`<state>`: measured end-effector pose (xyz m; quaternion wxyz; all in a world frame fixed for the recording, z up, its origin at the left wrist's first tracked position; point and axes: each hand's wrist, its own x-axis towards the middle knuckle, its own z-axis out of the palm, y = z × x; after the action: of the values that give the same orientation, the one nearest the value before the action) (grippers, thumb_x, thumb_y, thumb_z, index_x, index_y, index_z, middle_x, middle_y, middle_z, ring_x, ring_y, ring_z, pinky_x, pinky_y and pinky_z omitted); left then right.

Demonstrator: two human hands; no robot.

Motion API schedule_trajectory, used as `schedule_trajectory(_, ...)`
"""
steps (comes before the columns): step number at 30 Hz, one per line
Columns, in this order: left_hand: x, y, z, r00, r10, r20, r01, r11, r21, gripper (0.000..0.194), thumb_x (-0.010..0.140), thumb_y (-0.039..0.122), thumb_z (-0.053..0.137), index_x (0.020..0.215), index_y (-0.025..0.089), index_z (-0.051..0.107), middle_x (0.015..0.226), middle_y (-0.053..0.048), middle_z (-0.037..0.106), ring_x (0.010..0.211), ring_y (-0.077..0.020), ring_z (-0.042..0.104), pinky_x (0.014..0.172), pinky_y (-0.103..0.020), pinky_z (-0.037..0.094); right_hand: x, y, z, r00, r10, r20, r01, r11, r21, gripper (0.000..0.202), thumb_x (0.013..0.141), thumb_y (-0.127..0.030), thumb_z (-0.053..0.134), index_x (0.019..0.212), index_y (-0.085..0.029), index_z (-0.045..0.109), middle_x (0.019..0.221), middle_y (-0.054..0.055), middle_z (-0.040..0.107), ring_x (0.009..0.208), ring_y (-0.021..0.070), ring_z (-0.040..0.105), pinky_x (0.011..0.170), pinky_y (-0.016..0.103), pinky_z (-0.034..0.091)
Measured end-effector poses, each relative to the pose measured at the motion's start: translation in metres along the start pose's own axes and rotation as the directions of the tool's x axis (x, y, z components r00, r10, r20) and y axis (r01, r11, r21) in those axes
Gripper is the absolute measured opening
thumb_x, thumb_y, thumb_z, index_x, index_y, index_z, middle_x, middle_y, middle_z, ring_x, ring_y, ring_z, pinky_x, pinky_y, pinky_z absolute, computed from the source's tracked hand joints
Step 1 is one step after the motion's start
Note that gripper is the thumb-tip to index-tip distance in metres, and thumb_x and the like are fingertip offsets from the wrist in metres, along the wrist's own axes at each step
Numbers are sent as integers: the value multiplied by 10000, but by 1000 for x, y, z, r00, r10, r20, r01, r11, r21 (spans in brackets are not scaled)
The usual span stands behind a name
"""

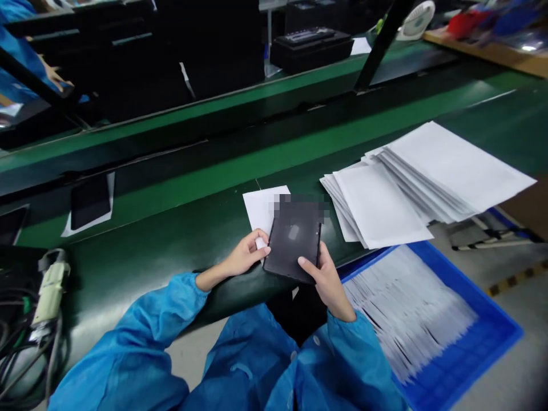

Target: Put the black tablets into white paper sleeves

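A flat black tablet (287, 251) with a small grey mark in its middle is tilted in front of me at the bench edge. On its left edge my left hand (246, 254) is closed, thumb on the face. My right hand (327, 279) grips the lower right edge, its thumb lying over the surface. Partly hidden behind the tablet, a white sheet (259, 206) lies on the green bench (184, 234). The tablet's top end is pixelated.
Piled white envelopes or sheets (381, 200) lie to the right. Below them, a blue crate (492, 337) holds many more. Another tablet (89, 201) rests on white paper at left, near cables and a pale connector (51, 294). A co-worker's hand (53, 74) shows at upper left.
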<state>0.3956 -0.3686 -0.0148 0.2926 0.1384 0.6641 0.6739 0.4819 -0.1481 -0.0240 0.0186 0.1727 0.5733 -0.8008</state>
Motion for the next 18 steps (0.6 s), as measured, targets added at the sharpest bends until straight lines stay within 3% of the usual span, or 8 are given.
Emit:
schedule_trajectory(4,4,-3,-9,1000,5,-15,-3,990,144,481,881,643,732,962,202,557,629,88,444,507,-77,415,516,-187,324,-11,1,-15,984,143,107,-149,988,50,669,746,-436,917,1313,-274,600,831,-32,712,575,176,656,384,257,482)
schedule_trajectory(7,4,1,-20,995,-6,-100,47,908,416,324,946,506,656,1046,199,628,537,91,453,452,-117,477,497,-203,334,-16,0,-31,991,136,2,-136,988,77,612,762,-480,891,1269,-251,635,752,-35,692,490,157,615,352,233,397)
schedule_trajectory(9,2,10,-28,991,28,-128,61,768,637,249,949,395,626,1092,199,684,551,53,543,518,-161,588,561,-233,411,-19,-4,-43,985,108,-132,-99,993,70,605,750,-492,897,1255,-251,667,731,-44,678,434,113,533,341,213,333)
schedule_trajectory(12,-6,29,-34,998,-15,-65,64,493,868,288,952,335,605,1173,225,754,637,-13,674,650,-225,698,665,-283,483,-25,-9,-59,957,77,-280,-64,996,55,554,737,-516,902,1199,-259,733,740,-42,672,442,75,440,360,202,312)
schedule_trajectory(15,-17,44,-32,992,-104,-72,97,258,961,350,980,403,596,1248,253,764,770,-74,752,758,-287,743,708,-331,516,-33,-9,-69,934,72,-351,-66,997,28,546,713,-534,913,1157,-250,769,715,-39,662,453,69,402,372,202,310)
schedule_trajectory(18,-23,48,-24,994,-103,-42,57,141,988,335,1007,422,563,1214,248,761,940,-113,768,864,-306,741,735,-359,540,-38,-4,-76,919,80,-385,-81,997,13,558,693,-541,921,1130,-227,775,657,-54,621,422,54,340,356,203,276)
